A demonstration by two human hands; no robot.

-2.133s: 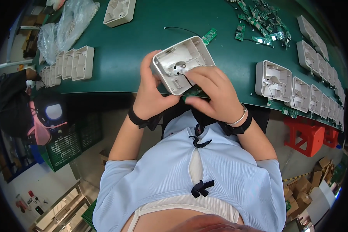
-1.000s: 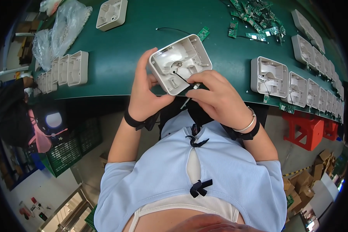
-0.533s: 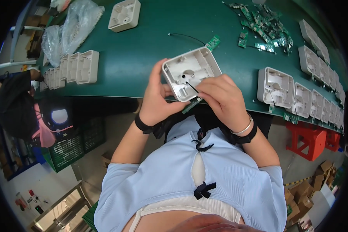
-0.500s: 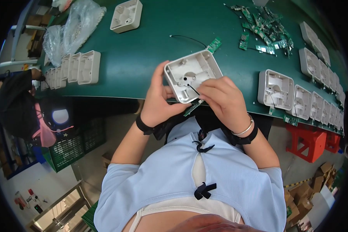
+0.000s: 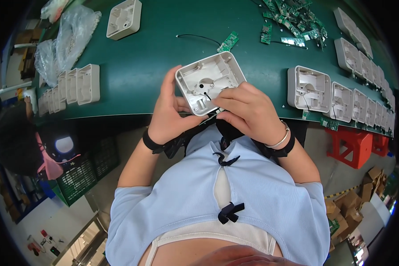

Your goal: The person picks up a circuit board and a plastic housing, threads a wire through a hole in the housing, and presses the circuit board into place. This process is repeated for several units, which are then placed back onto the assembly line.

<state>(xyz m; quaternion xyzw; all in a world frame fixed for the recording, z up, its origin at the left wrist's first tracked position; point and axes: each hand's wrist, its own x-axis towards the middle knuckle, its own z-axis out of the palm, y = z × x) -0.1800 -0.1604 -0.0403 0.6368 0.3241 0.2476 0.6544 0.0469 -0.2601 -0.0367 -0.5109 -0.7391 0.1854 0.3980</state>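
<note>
A square white plastic housing, open side up, is tilted over the table's near edge. Its left wall rests in my left hand, whose thumb lies along the near corner and whose fingers wrap the side. A thin black wire comes out of a small hole in the housing floor and runs to my right hand. The fingers of that hand are pinched together on the wire at the near right rim. Below this rim, the wire's far end is mostly hidden. Beyond the housing lies a green circuit board with a black lead.
Several housings with wires stand in rows at the right of the green table. More housings line the left, beside plastic bags. One housing and a heap of circuit boards lie farther back. Another person sits at left.
The view has shifted slightly. My right fingers have closed in nearer the wire's hole, and the green board that hung below the near rim is now almost hidden. My left hand keeps its hold.
</note>
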